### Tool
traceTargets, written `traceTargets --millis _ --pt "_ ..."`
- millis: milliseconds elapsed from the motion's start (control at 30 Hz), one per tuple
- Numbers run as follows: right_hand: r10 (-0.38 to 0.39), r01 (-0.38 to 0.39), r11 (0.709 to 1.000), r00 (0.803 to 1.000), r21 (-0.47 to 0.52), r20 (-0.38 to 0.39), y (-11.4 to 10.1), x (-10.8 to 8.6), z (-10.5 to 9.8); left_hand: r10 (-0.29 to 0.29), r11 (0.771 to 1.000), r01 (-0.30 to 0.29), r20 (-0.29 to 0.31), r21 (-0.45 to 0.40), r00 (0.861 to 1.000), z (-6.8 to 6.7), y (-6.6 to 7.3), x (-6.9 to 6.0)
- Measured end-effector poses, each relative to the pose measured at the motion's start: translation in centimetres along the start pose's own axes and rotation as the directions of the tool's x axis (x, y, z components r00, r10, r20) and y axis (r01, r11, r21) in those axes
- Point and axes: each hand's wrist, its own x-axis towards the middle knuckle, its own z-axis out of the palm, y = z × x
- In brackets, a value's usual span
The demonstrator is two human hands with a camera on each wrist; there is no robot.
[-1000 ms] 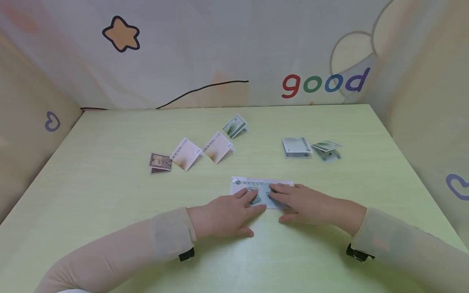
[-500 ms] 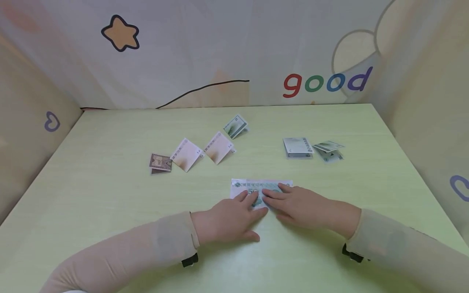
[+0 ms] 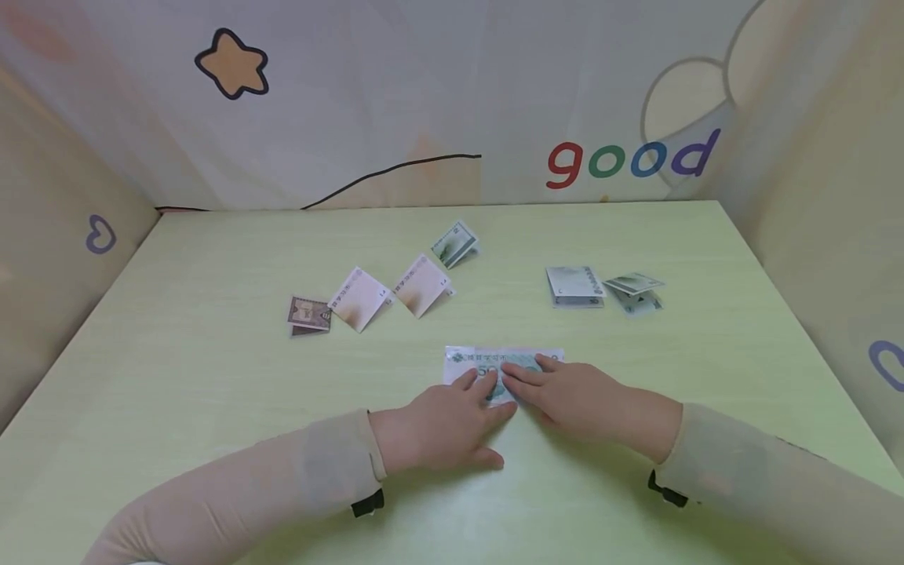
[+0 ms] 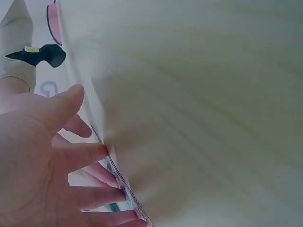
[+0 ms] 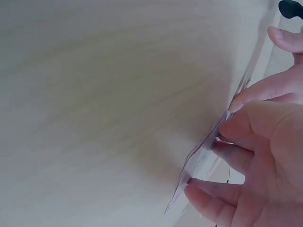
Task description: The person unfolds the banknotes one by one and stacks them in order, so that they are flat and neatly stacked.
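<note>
flattening was judged in hand | 50 banknote [image 3: 490, 361] was pressed to worktop [image 3: 212, 353] beneath left grip [image 3: 445, 424], fingers spread, and right grip [image 3: 582, 402], fingers straight | next, even pressure along its bend was judged needed

Desk [image 3: 212, 369]: pale yellow-green, faintly grained
Backdrop [image 3: 381, 86]: whitish, behind the desk's far edge
Star [image 3: 231, 64]: orange, dark-outlined, on the backdrop's left
Lettering [image 3: 633, 160]: "good", multicoloured, on the backdrop's right
Hearts [image 3: 101, 235]: purple outlines, either side
</note>
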Motion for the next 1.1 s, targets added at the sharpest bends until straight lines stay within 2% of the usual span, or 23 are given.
traceTargets --millis 367,667,900,1100 --pt "0.078 -0.073 0.995 0.994 -0.066 0.081 -0.7 0.9 -1.4 0.001 1.000 -0.001 -0.016 0.010 1.000 0.2 0.0 0.1" --pt "0.094 -0.085 0.993 0.991 -0.087 0.099 -0.6 1.4 -1.3 -0.008 1.000 0.008 0.003 -0.012 1.000 0.0 -0.4 -0.2" --pt "0.109 -0.094 0.987 0.987 -0.130 0.114 -0.7 1.8 -1.5 -0.018 0.999 0.018 -0.007 0.035 1.000 0.2 -0.7 0.0" --pt "0.117 -0.101 0.985 0.987 -0.137 0.115 -0.5 2.0 -1.6 -0.043 0.999 0.043 0.010 0.022 0.999 0.4 -0.7 0.1"
